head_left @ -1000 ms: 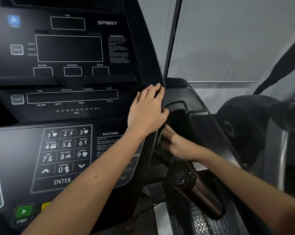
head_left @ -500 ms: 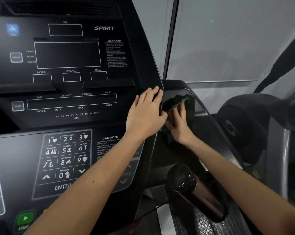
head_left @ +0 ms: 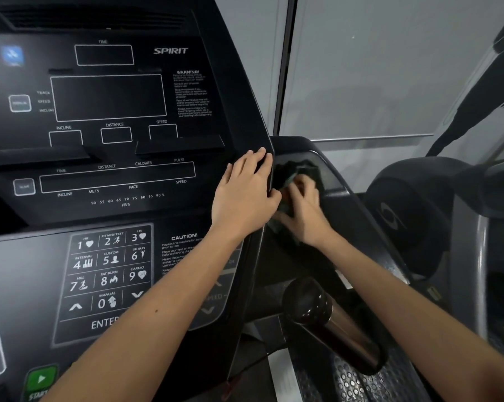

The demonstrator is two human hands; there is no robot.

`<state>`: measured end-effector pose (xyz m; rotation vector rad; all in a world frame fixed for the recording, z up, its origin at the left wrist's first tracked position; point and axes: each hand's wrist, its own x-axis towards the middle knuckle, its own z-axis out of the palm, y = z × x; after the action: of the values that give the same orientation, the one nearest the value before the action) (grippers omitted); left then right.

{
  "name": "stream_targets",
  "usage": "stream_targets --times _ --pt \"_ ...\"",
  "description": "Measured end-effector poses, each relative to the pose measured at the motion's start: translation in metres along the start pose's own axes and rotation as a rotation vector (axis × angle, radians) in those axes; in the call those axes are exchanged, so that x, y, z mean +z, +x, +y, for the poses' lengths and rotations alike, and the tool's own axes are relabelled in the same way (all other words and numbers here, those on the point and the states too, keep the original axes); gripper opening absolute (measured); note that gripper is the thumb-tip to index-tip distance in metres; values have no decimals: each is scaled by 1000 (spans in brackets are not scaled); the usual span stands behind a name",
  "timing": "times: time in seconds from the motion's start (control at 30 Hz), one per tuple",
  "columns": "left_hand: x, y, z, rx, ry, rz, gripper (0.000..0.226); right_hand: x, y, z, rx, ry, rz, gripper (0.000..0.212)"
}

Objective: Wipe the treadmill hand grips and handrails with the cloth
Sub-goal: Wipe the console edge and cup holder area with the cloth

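Dark cloth (head_left: 301,169) bunched under right hand (head_left: 305,204), blurred.

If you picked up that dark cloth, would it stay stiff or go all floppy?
Probably floppy: the cloth bunches in folds under the right hand. Likely light too, since it looks thin and small beside that hand.

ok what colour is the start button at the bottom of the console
Green, with a white play arrow. The start button shows at the lower left of the head view.
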<state>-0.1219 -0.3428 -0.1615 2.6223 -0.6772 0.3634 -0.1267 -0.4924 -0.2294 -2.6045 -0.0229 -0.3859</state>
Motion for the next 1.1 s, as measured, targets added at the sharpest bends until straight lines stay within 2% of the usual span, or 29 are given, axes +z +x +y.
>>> stream_targets --times 0.07,0.1,0.17,0.27,0.33,0.37,0.47,0.53,0.6,0.67,0.73,0.83,0.9,1.0,1.1 --pt "-1 0 0 3 5 -4 62 -1 1 3 165 -68 82 85" --pt "-1 0 0 4 7 -2 62 1 0 4 218 -103 113 86" --pt "-2 0 1 -1 4 4 62 4 -2 0 232 -97 91 70" --pt "-2 0 3 -6 3 8 62 6 -11 -13 159 296 -143 50" --pt "-1 0 3 -4 11 12 62 3 -20 -20 97 547 -218 46" --pt "-1 0 3 -4 14 13 62 0 -23 -20 58 577 -239 39" --pt "-2 0 3 -2 14 3 62 -17 -32 -16 -25 470 -404 25" --pt "-2 -1 3 -4 14 2 62 -33 -39 -16 -75 408 -555 23" --pt "-3 -1 2 -1 13 -3 62 -45 -48 -16 -118 338 -619 27" --pt "-2 0 1 2 10 -5 62 -49 -54 -17 -160 302 -607 31" --pt "-1 0 1 2 12 -4 62 -44 -52 -20 -146 313 -586 23" --pt "-1 -1 2 4 14 7 62 -29 -41 -30 -67 379 -479 47" --pt "-1 -1 3 0 5 8 62 -21 -39 -34 -66 409 -396 49" --pt "-2 -1 3 -1 0 4 62 -29 -54 -28 -150 290 -423 38" --pt "-3 -1 3 -7 2 -12 62 -52 -71 -17 -328 64 -513 31"
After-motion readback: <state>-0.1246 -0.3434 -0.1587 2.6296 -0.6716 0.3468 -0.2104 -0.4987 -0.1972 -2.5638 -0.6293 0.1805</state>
